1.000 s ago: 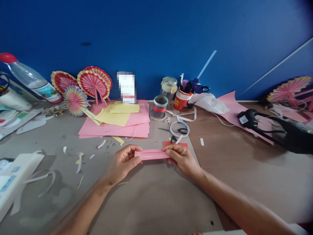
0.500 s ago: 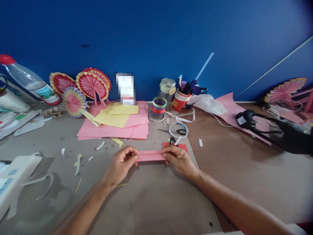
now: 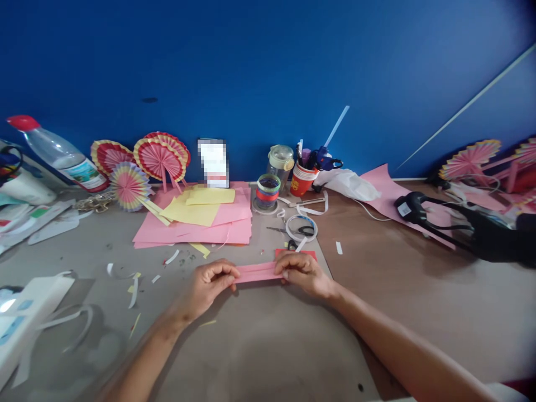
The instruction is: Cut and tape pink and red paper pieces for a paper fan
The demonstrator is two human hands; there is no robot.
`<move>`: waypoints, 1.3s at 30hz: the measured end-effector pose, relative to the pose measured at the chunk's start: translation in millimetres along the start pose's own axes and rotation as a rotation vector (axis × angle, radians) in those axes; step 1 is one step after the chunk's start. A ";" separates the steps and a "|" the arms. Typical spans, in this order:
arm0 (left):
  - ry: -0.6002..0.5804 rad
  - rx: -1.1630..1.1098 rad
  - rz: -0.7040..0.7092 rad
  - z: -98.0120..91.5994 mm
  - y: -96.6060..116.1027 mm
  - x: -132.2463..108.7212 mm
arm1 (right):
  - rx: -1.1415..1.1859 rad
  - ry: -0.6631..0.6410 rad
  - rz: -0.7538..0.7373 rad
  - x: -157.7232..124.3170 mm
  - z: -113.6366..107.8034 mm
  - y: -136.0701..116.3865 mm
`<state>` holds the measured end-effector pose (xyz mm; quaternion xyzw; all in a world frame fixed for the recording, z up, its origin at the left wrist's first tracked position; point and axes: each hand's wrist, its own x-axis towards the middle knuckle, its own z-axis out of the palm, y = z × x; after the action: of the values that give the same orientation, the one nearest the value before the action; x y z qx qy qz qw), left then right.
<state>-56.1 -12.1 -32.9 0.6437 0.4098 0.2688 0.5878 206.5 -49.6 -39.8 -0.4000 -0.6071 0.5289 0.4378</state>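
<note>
A narrow pink paper strip (image 3: 257, 272) with a crease along its length is stretched between my hands, over the grey mat. My left hand (image 3: 214, 283) pinches its left end between thumb and fingers. At the other end my right hand (image 3: 305, 273) grips it the same way, the fingertips partly hiding the paper. Just behind my right hand lies a red paper piece (image 3: 310, 254). Scissors (image 3: 307, 230) and a roll of white tape (image 3: 288, 228) are a little farther back.
Pink sheets (image 3: 144, 231) with yellow paper (image 3: 196, 212) on top lie at the back. Folded paper fans (image 3: 161, 159) and a bottle (image 3: 62, 153) lean at the left. A red paper cup (image 3: 302, 181) holds pens. A black headset-like device (image 3: 489, 237) is at right. Paper scraps (image 3: 134, 291) litter the mat.
The view has tilted slightly, so the background sits a little lower. Both hands keep hold of the pink strip, with almost no shift in their grip.
</note>
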 end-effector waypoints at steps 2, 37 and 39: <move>-0.029 -0.003 0.008 -1.5 1.2 -0.3 | -0.111 -0.024 -0.079 -0.2 -2.9 -0.3; 0.171 0.243 0.203 5.7 -10.9 4.6 | -0.641 0.083 -0.318 -4.3 10.0 14.2; 0.164 0.242 0.203 5.9 -10.5 4.5 | -0.657 0.087 -0.338 -4.3 10.0 13.9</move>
<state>-51.1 -11.7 -44.8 0.7236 0.4187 0.3270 0.4406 198.5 -54.9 -54.6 -0.4356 -0.7826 0.2087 0.3927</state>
